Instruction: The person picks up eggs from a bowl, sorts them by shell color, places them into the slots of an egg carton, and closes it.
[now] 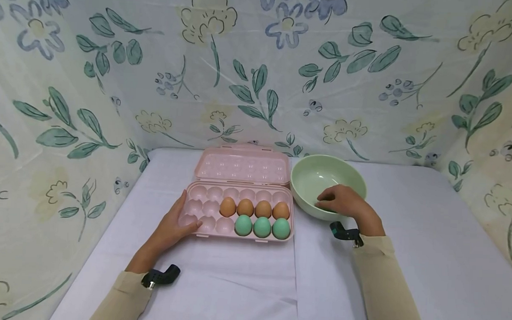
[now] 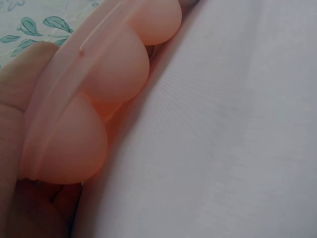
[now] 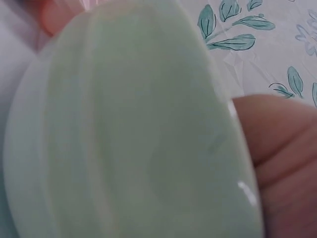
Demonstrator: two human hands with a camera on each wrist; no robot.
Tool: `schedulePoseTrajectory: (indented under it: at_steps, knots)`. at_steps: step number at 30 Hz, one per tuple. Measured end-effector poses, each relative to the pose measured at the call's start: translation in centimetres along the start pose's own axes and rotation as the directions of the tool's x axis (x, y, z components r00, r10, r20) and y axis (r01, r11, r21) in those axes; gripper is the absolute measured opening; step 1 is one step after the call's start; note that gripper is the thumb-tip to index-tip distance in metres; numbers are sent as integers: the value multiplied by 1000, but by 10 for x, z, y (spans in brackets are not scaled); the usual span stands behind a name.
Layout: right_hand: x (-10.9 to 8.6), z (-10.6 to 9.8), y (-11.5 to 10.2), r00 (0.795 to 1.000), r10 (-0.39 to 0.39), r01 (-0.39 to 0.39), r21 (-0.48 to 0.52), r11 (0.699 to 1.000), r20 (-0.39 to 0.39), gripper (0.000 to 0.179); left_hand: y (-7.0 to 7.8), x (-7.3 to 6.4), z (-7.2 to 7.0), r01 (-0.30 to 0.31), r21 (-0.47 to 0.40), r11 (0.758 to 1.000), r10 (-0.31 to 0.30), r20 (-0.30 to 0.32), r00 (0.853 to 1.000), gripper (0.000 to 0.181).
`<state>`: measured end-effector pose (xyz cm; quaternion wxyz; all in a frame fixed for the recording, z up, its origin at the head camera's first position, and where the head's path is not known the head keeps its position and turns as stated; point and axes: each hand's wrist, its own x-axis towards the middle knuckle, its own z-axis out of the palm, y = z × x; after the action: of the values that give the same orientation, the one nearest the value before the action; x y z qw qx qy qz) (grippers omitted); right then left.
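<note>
In the head view a pink egg carton (image 1: 202, 232) lies with its lid (image 1: 242, 165) folded back. Brown eggs (image 1: 245, 207), several of them, sit along its middle row toward the right. Three green eggs (image 1: 262, 227) fill the right end of the front row. My left hand (image 1: 171, 227) grips the carton's left end, thumb over the front corner; the left wrist view shows the carton's rounded cups (image 2: 116, 64) from outside. My right hand (image 1: 343, 201) reaches over the near rim into a light green bowl (image 1: 304, 178), fingers bent downward. Whether those fingers hold anything is hidden.
The bowl stands close against the carton's right side. A white cloth (image 1: 235, 281) covers the table, with a crease running front to back. Floral fabric (image 1: 258, 84) hangs behind and along both sides.
</note>
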<state>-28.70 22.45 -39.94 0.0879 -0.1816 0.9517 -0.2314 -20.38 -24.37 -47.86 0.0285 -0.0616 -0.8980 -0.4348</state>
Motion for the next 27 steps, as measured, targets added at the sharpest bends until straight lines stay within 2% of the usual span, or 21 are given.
schedulePoseTrajectory:
  at_steps: [6,9,27]
  knots:
    - [1,0,1,1000,-27,27,-32,999,1,25,0,-2,-1,1,-11,1000,-1,1,1000,110]
    - [1,1,2,1000,-16,16,-30,999,0,23,0,-2,-2,-4,2,1000,4,-1,1000,111]
    - [-4,-6,-2,999,-12,12,5,1000,-40,26,3,1,-2,6,-19,1000,-6,4,1000,112]
